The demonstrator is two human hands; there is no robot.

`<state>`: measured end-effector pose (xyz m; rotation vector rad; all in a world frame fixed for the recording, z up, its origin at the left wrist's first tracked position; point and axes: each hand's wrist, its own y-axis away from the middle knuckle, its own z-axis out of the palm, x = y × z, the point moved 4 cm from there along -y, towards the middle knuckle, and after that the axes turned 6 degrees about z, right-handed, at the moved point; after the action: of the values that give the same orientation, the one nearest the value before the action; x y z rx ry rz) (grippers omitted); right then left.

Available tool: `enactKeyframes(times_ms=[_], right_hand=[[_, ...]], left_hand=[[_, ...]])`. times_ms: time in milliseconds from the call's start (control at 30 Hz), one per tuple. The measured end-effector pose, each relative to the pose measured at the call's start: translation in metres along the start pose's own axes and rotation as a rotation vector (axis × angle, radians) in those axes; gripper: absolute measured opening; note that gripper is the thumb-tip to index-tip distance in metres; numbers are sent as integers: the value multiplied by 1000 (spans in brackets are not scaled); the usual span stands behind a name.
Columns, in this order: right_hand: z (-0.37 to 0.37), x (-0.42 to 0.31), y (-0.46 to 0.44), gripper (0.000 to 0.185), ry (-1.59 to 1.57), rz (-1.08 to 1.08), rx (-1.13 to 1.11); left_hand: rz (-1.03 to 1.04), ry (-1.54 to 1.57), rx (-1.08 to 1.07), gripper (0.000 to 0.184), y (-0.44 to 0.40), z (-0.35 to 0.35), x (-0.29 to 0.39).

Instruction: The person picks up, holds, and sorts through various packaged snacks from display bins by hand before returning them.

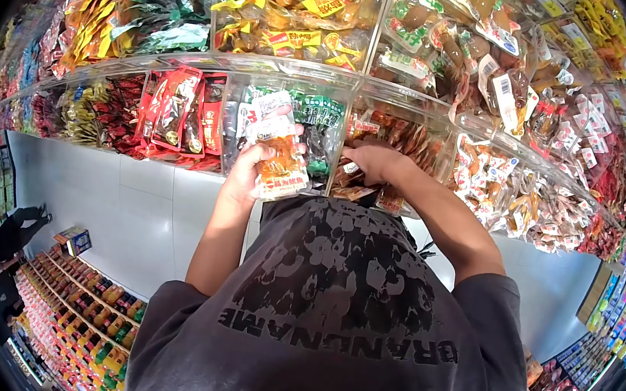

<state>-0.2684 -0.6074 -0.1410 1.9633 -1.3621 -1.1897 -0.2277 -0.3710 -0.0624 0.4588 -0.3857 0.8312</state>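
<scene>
My left hand [253, 159] is wrapped round a clear snack packet [283, 157] with orange contents and a white and red label, held upright over a bin of dark and green packets [321, 123]. To its right, my right hand [375, 162] reaches into a clear-walled bin of reddish-brown packets [404, 140]. The fingers of that hand are bent down among the packets, and their tips are partly hidden, so whether they grip one cannot be made out.
Red packets [176, 110] fill a bin at the left, and white-labelled packets [514, 191] one at the right. Behind rises a clear divider rail [289, 68] with more bins. Shelves of bottles [85, 301] and people in dark clothes [12, 231] are at the lower left.
</scene>
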Motion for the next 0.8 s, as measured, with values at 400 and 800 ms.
enactKeyframes(times_ms=[400,800], right_hand=[[-5,-7,19,36,-269,-376,266],[-5,-10,18,76,53,-30,117]], left_hand=[[8,-16,25,75,22,25,-7],[52,-46,-59,79,-1,27,-20]])
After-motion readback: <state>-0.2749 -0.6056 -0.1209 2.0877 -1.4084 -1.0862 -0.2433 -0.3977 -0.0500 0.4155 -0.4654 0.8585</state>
